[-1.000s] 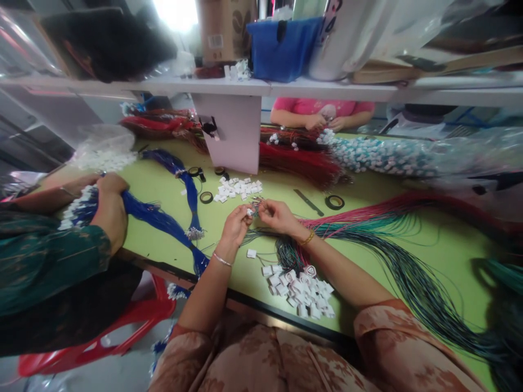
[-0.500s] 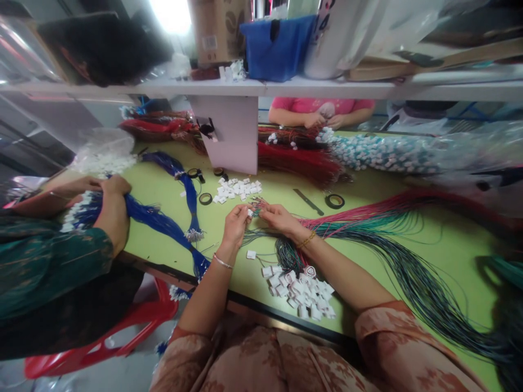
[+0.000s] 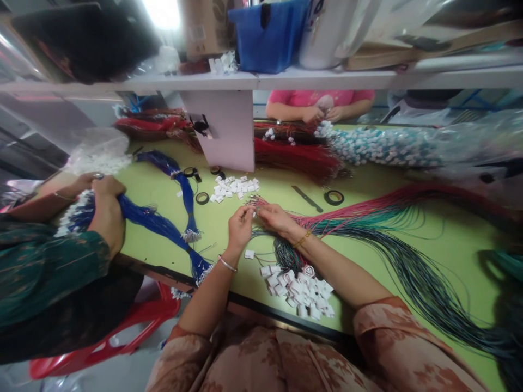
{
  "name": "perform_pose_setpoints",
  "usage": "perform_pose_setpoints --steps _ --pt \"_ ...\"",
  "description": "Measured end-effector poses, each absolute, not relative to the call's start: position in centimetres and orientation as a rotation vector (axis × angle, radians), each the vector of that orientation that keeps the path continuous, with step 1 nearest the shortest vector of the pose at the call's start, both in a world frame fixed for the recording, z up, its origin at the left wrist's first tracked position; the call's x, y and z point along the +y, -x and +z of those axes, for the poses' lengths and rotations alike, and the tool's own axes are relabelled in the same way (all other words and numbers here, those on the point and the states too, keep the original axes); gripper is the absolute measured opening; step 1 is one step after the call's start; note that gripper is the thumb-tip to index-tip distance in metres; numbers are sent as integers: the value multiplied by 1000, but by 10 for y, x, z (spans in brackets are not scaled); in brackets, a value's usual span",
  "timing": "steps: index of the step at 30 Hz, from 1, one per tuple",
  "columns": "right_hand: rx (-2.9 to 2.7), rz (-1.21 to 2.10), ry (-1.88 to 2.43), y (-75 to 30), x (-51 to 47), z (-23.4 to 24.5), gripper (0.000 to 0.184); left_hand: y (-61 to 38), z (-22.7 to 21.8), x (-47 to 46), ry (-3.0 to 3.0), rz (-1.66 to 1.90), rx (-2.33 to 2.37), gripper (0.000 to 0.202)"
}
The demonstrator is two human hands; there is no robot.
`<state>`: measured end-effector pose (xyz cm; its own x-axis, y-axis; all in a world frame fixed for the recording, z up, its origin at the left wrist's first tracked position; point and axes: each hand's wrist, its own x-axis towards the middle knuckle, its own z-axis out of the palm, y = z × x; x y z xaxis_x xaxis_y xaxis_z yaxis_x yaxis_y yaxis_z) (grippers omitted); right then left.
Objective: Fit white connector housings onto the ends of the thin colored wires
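**Wire ends pinched at green bench**

Head view. Green worktable [image 3: 155, 188] ran under a white shelf [image 3: 286, 80]; a blue fabric bin [image 3: 267, 35] and a cardboard box [image 3: 206, 27] stood on the shelf. Left hand [image 3: 239, 226] and right hand [image 3: 275, 218] were close together above the table, fingertips nearly meeting. Both were pinched on the loose ends of a multicoloured wire bundle [image 3: 368, 218], which fanned from the fingers out to the right across the table. Whether a connector sat between the fingertips could not be told.

A heap of white connector housings [image 3: 302, 291] lay near the table's front edge, just under the right forearm; one single white housing [image 3: 249, 254] lay apart, below the left hand. A second heap of housings [image 3: 235, 188] lay beyond the hands, with black tape rolls [image 3: 334, 197] to its right.

At left, another person's hands [image 3: 104, 209] gripped a blue wire bundle [image 3: 163, 228]. Across the table, a person in a pink top [image 3: 321, 98] worked by red wire bundles [image 3: 298, 155].
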<state>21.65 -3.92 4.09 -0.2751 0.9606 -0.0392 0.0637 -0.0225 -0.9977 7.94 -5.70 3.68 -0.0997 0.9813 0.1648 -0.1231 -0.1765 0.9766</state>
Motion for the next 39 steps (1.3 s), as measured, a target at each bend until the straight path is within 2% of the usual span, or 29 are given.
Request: perform_pose_setpoints --steps 4,9,13,20,27,35,39 --pt "-1670 1058 1151 -218 -44 45 26 -83 27 -53 -1012 1494 1055 29" --pt "-1766 864 1267 -218 -45 39 21 -89 24 -55 -984 1502 1100 30" --pt "-1858 1074 1186 -235 -23 36 26 -87 25 -54 -902 1384 1101 28" --pt "-1931 1185 1078 -243 -8 45 26 -81 25 -48 -771 1431 1080 25" --pt "-1950 1146 1031 -230 -21 41 20 -81 25 -48 -777 1439 1088 27" --pt "-1847 1210 1157 -234 -31 29 25 -93 20 -56 -822 1397 1142 28" --pt "-1884 982 1331 -246 -14 37 34 -92 21 -53 -778 1370 1129 29"
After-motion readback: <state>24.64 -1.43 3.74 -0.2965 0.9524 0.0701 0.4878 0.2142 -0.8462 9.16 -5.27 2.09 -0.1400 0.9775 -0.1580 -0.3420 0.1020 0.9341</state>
